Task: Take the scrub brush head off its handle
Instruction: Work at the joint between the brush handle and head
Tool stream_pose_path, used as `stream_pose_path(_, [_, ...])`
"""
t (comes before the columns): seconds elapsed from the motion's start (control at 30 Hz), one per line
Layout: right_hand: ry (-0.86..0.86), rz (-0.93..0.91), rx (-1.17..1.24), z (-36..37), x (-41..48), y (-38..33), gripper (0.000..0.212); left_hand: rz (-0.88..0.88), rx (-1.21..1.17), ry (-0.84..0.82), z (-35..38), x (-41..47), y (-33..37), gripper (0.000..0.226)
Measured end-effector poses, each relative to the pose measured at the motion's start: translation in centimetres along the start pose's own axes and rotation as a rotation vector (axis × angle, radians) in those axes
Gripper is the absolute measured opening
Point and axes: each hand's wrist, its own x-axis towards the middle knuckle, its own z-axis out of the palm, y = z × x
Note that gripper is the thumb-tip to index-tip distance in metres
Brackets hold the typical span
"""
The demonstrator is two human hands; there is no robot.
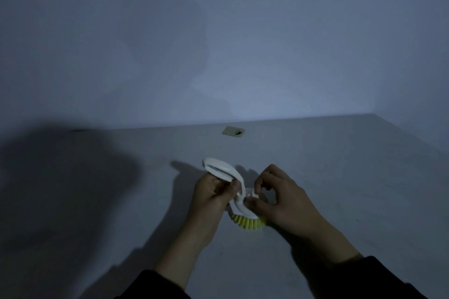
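Dim tabletop (340, 177), scrub brush at 6 o'clock of view. Left hand (213, 192) closed around white loop handle (223, 167), which rises toward 11 o'clock. Right hand (284, 199) pinches white brush head (245, 206) at collar, yellow bristles (247, 222) facing down. Head not yet off. Risk: uneven twist could snap clip; sudden release could send head skidding off table.

Smooth white plastic handle (227, 168), yellow bristles (247, 222) probably plastic too, on a matt table (340, 165).
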Motion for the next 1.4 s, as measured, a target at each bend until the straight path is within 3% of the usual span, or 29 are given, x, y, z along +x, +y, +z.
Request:
stream_pose_path(0.77, [-0.045, -0.035, 0.055, -0.52, -0.19, -0.42, 0.027, -0.008, 0.045, 0.013, -0.11, 0.11, -0.23, 0.012])
stream_pose_path(0.97, [-0.014, -0.062, -0.043, -0.20, -0.13, 0.02, 0.035, -0.001, 0.026, 0.007, -0.08, 0.04, -0.26, 0.015])
stream_pose_path(1.4, [-0.057, -0.044, -0.013, -0.42, 0.06, 0.03, 0.026, 0.000, 0.025, -0.014, -0.03, 0.13, -0.14, 0.017])
